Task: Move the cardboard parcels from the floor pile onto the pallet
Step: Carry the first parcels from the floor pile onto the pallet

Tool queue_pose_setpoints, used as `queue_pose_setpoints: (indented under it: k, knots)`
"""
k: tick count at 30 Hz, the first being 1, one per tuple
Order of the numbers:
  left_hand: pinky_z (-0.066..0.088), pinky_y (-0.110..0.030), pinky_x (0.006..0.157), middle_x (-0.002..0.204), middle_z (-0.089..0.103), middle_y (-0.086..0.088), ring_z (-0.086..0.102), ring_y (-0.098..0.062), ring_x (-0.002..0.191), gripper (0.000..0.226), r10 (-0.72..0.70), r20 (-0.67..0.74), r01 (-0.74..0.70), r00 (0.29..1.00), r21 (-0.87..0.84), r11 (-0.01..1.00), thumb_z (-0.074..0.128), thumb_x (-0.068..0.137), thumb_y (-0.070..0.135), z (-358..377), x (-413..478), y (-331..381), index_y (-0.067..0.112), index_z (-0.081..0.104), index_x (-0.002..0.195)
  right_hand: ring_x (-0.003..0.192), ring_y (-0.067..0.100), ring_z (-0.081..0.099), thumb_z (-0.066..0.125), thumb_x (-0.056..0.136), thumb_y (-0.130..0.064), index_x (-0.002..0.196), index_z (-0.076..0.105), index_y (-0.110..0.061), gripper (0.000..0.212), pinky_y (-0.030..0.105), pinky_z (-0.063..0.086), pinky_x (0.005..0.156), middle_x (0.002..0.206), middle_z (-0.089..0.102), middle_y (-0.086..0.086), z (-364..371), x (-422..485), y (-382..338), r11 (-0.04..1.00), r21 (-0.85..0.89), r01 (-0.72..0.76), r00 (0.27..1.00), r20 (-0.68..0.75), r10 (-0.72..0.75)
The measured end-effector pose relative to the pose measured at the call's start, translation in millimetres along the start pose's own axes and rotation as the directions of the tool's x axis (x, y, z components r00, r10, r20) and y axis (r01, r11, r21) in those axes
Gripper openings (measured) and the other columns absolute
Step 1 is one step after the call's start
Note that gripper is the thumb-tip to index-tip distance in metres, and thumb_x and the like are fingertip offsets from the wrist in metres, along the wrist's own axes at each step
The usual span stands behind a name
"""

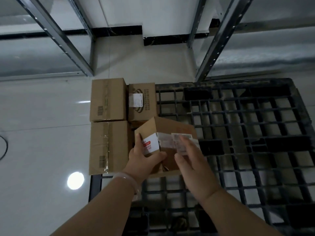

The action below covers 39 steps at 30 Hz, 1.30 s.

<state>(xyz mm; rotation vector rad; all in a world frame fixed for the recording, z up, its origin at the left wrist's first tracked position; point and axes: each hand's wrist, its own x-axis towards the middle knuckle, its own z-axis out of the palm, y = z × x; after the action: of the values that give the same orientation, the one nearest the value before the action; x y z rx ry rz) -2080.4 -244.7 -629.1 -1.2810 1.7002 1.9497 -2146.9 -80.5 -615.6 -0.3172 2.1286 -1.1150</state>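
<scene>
A black plastic grid pallet (238, 133) fills the right half of the view. Along its left edge stand three cardboard parcels: a far one (108, 99), a near one (109, 147), and a smaller printed one (142, 101) with a white label. In front of these I hold a tilted brown parcel (170, 128) with white labels and red print. My left hand (143, 159) grips its left side, thumb across the near face. My right hand (190, 159) lies on its right side with the fingers fairly straight.
Grey metal shelving uprights (71, 46) (214, 48) rise beyond the pallet on the left and right. White glossy floor tiles (42, 133) spread to the left. A dark cable loop (4, 147) shows at the far left edge.
</scene>
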Motion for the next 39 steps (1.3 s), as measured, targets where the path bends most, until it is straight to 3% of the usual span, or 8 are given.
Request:
queue_pose_setpoints:
  k: [3,6,9,13,20,28,33,39]
  knots:
    - [0.057,-0.032,0.085,0.116,0.054,0.009,0.063,-0.019,0.105,0.116,-0.003,0.045,0.011,0.999,-0.177,0.984,0.084,0.073,0.029,-2,5,-3,0.044,0.003,0.154,0.146,0.015,0.021,0.049,0.093,-0.060,0.152,0.009,-0.050,0.072,0.046,0.029,0.116,0.161,0.013,-0.016,-21,23,16,0.976,-0.119,-0.182,0.980,-0.098,0.171]
    - [0.053,-0.040,0.097,0.123,0.053,0.012,0.061,-0.020,0.113,0.126,-0.003,0.054,0.015,0.999,-0.229,0.973,0.083,0.051,0.047,-6,12,-13,0.052,0.006,0.151,0.127,0.017,0.044,0.060,0.087,-0.062,0.155,0.018,-0.041,0.082,0.036,0.036,0.103,0.144,0.042,-0.009,-30,43,32,0.936,0.004,-0.351,0.930,-0.114,0.349]
    - [0.056,-0.029,0.082,0.137,0.044,0.008,0.056,-0.019,0.116,0.109,0.003,0.020,0.001,1.000,-0.213,0.977,0.072,0.061,0.047,-9,22,-21,0.055,0.009,0.149,0.105,0.010,0.054,0.066,0.085,-0.058,0.146,0.038,-0.042,0.069,0.037,0.048,0.097,0.117,0.054,-0.017,-17,56,42,0.920,0.101,-0.380,0.922,-0.043,0.385]
    - [0.039,-0.048,0.110,0.149,0.032,0.004,0.042,-0.022,0.130,0.077,0.015,-0.077,-0.019,0.997,-0.052,0.998,0.060,0.079,0.049,-19,37,-32,0.054,0.025,0.148,0.107,0.013,0.058,0.074,0.085,-0.044,0.142,0.043,-0.034,0.066,0.034,0.049,0.092,0.119,0.058,-0.011,6,64,50,0.938,0.119,-0.327,0.929,-0.144,0.342]
    - [0.041,-0.032,0.101,0.128,0.041,0.007,0.046,-0.012,0.112,0.050,0.098,-0.174,-0.038,0.980,0.321,0.946,0.057,0.096,0.034,-35,51,-52,0.038,0.040,0.142,0.114,0.014,0.056,0.077,0.084,-0.032,0.140,0.044,-0.034,0.064,0.032,0.046,0.093,0.125,0.059,-0.009,32,67,48,0.966,0.035,-0.258,0.936,-0.237,0.259]
    - [0.047,-0.033,0.097,0.140,0.045,0.001,0.053,-0.017,0.115,0.089,-0.053,-0.119,0.092,0.991,0.349,0.933,0.059,0.096,0.031,-33,57,-53,0.036,-0.007,0.155,0.120,0.017,0.055,0.074,0.084,-0.036,0.133,0.058,-0.030,0.052,0.042,0.051,0.101,0.131,0.056,0.001,37,74,41,0.982,-0.058,-0.177,0.964,-0.214,0.161]
    - [0.049,-0.039,0.100,0.144,0.042,-0.001,0.053,-0.019,0.117,0.097,-0.068,-0.131,0.104,0.989,0.294,0.950,0.065,0.092,0.033,-34,63,-53,0.040,-0.009,0.154,0.099,0.003,0.053,0.071,0.087,-0.039,0.120,0.040,-0.044,0.046,0.020,0.041,0.072,0.116,0.051,-0.014,44,81,41,0.974,0.101,-0.204,0.946,-0.236,0.222]
    - [0.046,-0.043,0.106,0.148,0.036,0.001,0.049,-0.021,0.124,0.103,-0.027,-0.150,0.074,0.988,0.317,0.946,0.070,0.089,0.033,-38,69,-57,0.041,-0.009,0.154,0.105,0.005,0.053,0.072,0.087,-0.038,0.127,0.031,-0.050,0.058,0.018,0.038,0.074,0.125,0.050,-0.016,44,84,43,0.956,0.174,-0.237,0.951,-0.159,0.265]
